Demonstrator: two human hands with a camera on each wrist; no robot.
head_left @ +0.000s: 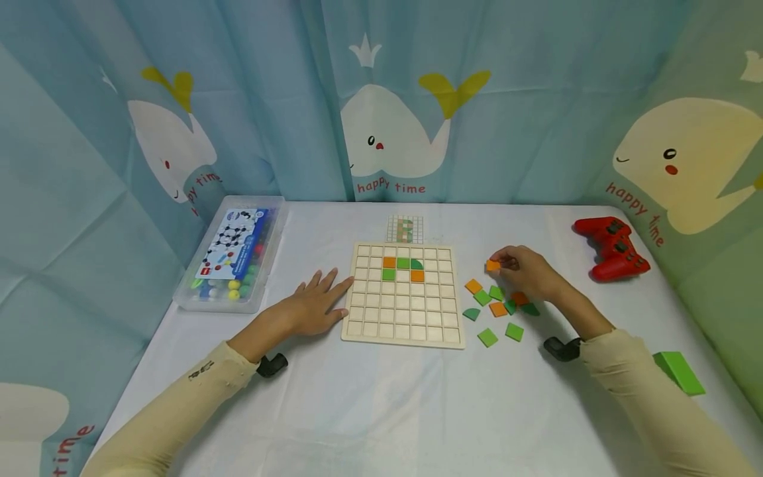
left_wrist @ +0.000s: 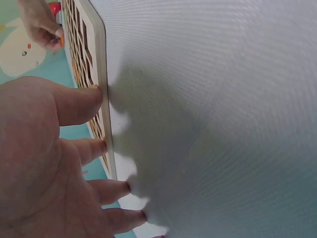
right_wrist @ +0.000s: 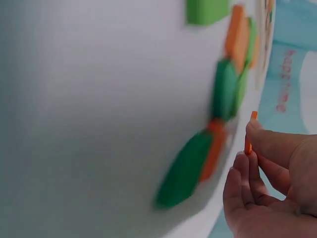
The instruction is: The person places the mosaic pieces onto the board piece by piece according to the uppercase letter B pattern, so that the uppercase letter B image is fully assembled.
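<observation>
My right hand pinches an orange square tile between thumb and fingers, above the loose tiles right of the board. In the right wrist view the held orange tile is seen edge-on. My left hand lies with fingers spread at the left edge of the wooden grid board; its thumb and index fingertip are right at the rim in the left wrist view. Orange squares, green squares and a dark green quarter-round tile sit in the board's upper cells.
Several loose green and orange tiles, such as a green square, lie right of the board. A small pattern card is behind it. A clear case of beads stands left. A red game controller and a green block are at right.
</observation>
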